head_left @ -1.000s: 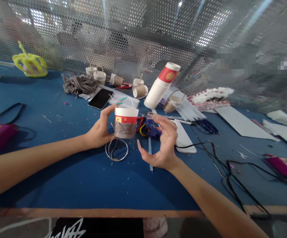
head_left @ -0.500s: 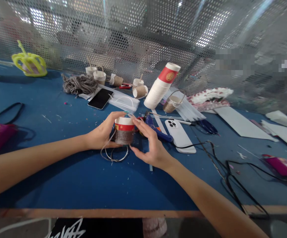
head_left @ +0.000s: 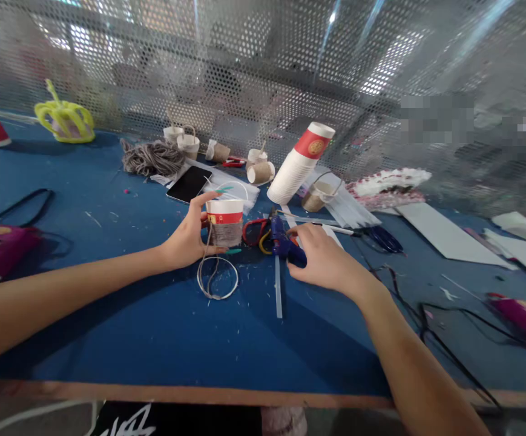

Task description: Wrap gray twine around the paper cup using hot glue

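My left hand point(head_left: 189, 239) is closed around a paper cup point(head_left: 227, 208), thumb below and fingers at the rim. Grey yarn point(head_left: 226, 234) is wound round the cup's lower part, and a red band shows above it. From the cup a loose loop of yarn and thin white cord point(head_left: 217, 297) hangs to the tabletop. To the right, my right hand point(head_left: 326, 257) curls its fingers over the handle of a blue glue gun point(head_left: 281, 236). A clear glue stick point(head_left: 278, 293) sticks out of the gun towards me. Red-and-yellow-handled scissors point(head_left: 254, 230) lie against the gun's left side.
Behind stand a leaning stack of paper cups point(head_left: 292, 169), small yarn-wrapped cups point(head_left: 261, 172), a grey yarn bundle point(head_left: 151, 157) and a dark-screened phone point(head_left: 190, 184). Black cables point(head_left: 453, 339) run across the right side. A magenta device point(head_left: 6, 248) lies at left.
My right hand has left the cup and moved right onto the glue gun. My left hand alone now holds the cup, slightly higher in view. The white phone is now hidden behind my right hand.
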The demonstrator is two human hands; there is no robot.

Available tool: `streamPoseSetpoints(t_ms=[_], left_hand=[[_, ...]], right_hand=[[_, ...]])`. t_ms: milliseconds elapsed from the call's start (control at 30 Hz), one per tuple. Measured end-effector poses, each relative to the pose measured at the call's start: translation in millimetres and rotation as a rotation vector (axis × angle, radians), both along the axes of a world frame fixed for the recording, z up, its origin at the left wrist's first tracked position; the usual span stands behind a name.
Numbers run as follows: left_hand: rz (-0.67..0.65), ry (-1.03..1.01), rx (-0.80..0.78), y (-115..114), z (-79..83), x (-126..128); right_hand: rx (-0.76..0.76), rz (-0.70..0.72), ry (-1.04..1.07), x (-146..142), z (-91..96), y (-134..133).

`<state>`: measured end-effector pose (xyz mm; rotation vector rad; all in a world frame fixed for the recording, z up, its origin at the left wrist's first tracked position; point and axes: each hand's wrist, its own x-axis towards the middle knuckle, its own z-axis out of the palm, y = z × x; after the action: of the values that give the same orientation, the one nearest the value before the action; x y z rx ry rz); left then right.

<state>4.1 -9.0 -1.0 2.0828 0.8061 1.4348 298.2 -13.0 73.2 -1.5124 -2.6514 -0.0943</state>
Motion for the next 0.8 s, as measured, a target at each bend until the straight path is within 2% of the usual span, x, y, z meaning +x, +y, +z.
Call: streamPoseSetpoints(t_ms=[100, 267, 400, 467, 567, 633, 700, 800], left_hand=[[0.001, -0.017, -0.065, -1.2, 2.0, 1.5], [0.079, 0.039, 0.079, 1.5, 0.6, -0.7], [0.178, 0.095, 0.137, 1.1, 0.4, -2.3], [0.22, 0.137, 0.148, -0.1, 0.9, -1.8], [0.293, 0.192, 0.153, -1.5, 1.4, 0.1], [0.322, 0.211, 0.154, -2.0, 1.4, 1.4], [0.33, 0.221, 0.167, -2.3, 1.3, 2.3], [0.335, 0.231, 0.196, -3.0, 1.6, 2.5]], right_hand=[[-0.063, -0.077, -0.078, -2.7, -0.3, -1.2], [0.031, -0.112, -0.095, -4.1, -10.6, 5.4], [0.059, -0.073, 0.027, 1.4, -15.9, 12.8], [0.072, -0.109, 0.174, 3.7, -13.2, 14.0], [-0.002, -0.187, 0.59, 1.9, -3.5, 8.8], [-0.162, -0.193, 0.891, -3.4, 4.2, 1.0], [-0.345, -0.165, 1.096, -10.4, 10.9, -8.0], [-0.523, -0.123, 1.243, -19.1, 16.7, -18.4]])
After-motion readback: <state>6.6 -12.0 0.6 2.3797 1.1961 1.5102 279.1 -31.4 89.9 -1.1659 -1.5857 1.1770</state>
